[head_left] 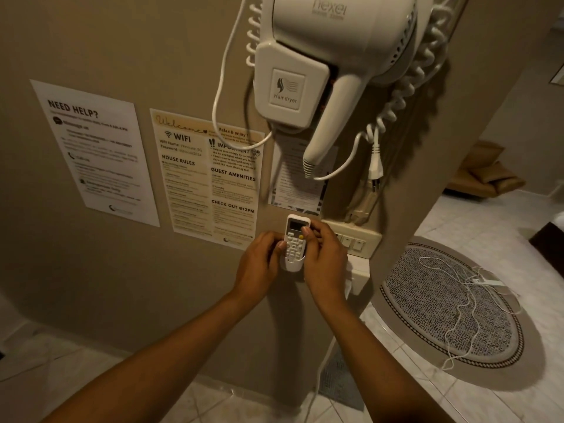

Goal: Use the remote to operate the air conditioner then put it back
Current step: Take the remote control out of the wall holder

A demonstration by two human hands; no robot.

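Hair dryer (329, 56) overhangs remote (295, 239); sides open.

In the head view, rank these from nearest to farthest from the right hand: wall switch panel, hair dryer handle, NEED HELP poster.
From the right hand:
1. Wall switch panel, just to its right, by the wall corner.
2. Hair dryer handle, above it, hanging down from the mount.
3. NEED HELP poster, far to the left on the wall.

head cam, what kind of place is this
Most likely a rented guest room or hotel room: a wall-mounted hair dryer, a welcome sheet listing wifi, house rules and check-out, and an air conditioner remote in a wall holder, held by both hands.
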